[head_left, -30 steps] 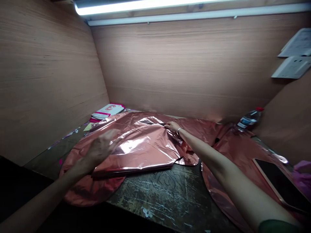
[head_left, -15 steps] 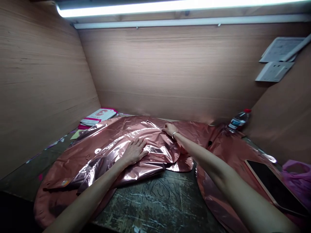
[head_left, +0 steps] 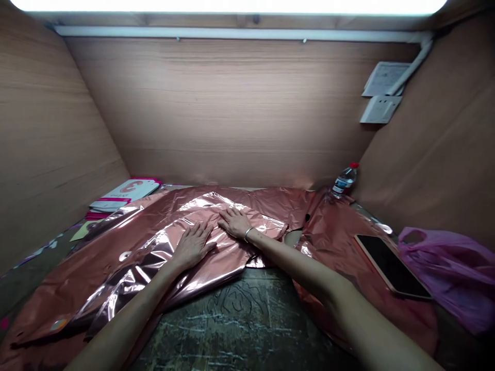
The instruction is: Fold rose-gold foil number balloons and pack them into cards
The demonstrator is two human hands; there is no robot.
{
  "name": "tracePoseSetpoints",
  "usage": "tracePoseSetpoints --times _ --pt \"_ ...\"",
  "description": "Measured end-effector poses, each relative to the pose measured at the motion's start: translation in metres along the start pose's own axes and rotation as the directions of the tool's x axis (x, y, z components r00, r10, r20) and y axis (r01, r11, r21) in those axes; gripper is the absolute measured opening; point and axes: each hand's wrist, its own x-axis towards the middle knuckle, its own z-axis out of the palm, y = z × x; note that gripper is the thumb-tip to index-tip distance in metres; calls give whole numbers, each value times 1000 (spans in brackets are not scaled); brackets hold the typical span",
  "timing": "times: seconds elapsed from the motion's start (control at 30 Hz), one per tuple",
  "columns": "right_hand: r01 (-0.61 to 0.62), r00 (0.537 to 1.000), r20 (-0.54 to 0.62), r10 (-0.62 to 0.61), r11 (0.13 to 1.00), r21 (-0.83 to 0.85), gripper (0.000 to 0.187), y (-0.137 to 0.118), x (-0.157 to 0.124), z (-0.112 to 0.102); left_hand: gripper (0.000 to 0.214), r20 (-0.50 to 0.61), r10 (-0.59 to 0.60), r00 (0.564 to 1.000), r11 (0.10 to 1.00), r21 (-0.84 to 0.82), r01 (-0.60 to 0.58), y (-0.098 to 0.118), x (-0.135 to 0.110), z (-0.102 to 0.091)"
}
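A large rose-gold foil balloon (head_left: 154,232), flat and shiny, lies in folded layers over the worktable. My left hand (head_left: 193,244) rests palm down on the foil with its fingers spread. To the right and slightly farther back, my right hand (head_left: 234,222) also lies flat on the folded layer, fingers stretched out, a bracelet (head_left: 248,234) on its wrist. Neither hand grips anything. More of the same foil (head_left: 332,252) spreads to the right, under my right forearm.
Printed cards (head_left: 127,193) are stacked at the back left. A water bottle (head_left: 345,180) stands at the back right. A phone or tablet (head_left: 390,265) lies on the foil beside a purple plastic bag (head_left: 448,273). Scratched dark tabletop (head_left: 224,330) shows in front; wooden panels (head_left: 232,113) enclose the table.
My right hand has opened from a pinch at the foil's edge and now lies flat, nearer my left hand. The fold under it has shifted. The view has swung right.
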Motion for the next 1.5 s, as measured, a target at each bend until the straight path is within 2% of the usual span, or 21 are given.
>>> tracePoseSetpoints --times 0.13,0.27,0.4,0.5,0.6,0.7,0.8,0.9,1.0,1.07,1.17,1.27,1.4,1.5 --pt "-37 999 30 38 999 -33 60 18 -2 -6 65 15 -13 1000 1000 4 13 3 0 -3" --pt "-66 996 60 70 996 -64 57 23 -5 -10 63 39 -12 999 1000 -16 12 10 -3 -10" --pt "-72 993 84 79 993 -89 58 22 -3 -9 64 131 23 991 999 -35 -19 -3 -14 -22" --pt "-62 994 83 71 993 -103 57 23 -2 -9 64 159 -55 986 998 -13 58 -27 -40 -33" --pt "-57 995 72 65 992 -110 55 22 -2 -8 61 134 -120 984 993 3 121 -54 -74 -39" --pt "-42 997 65 49 992 -116 56 20 -1 -6 60 117 -114 987 993 -4 116 -75 -104 -42" --pt "-28 998 60 35 992 -122 56 18 1 -5 60 137 -97 986 994 -41 103 -82 -128 -50" --pt "-13 998 58 20 992 -122 56 17 1 -4 62 149 -83 985 986 -132 103 -69 -154 -62" --pt "-3 999 47 8 993 -115 55 18 2 -3 79 146 41 988 979 -201 -11 -43 -177 -72" --pt "0 999 35 4 994 -109 55 19 3 -1 91 173 108 979 980 -183 -76 -25 -185 -76" --pt "0 1000 21 2 995 -99 54 20 5 -1 79 188 109 976 990 -110 -90 -9 -183 -77" --pt "4 1000 -5 -4 996 -90 51 19 5 -4 65 158 124 980 992 -54 -117 -3 -175 -77" --pt "1 994 -108 -8 998 -65 55 9 -1 -14 53 150 139 979 990 -28 -136 4 -167 -81" --pt "105 983 -146 -108 994 -26 56 -6 -14 -18 49 157 90 983 996 4 -92 17 -164 -81"
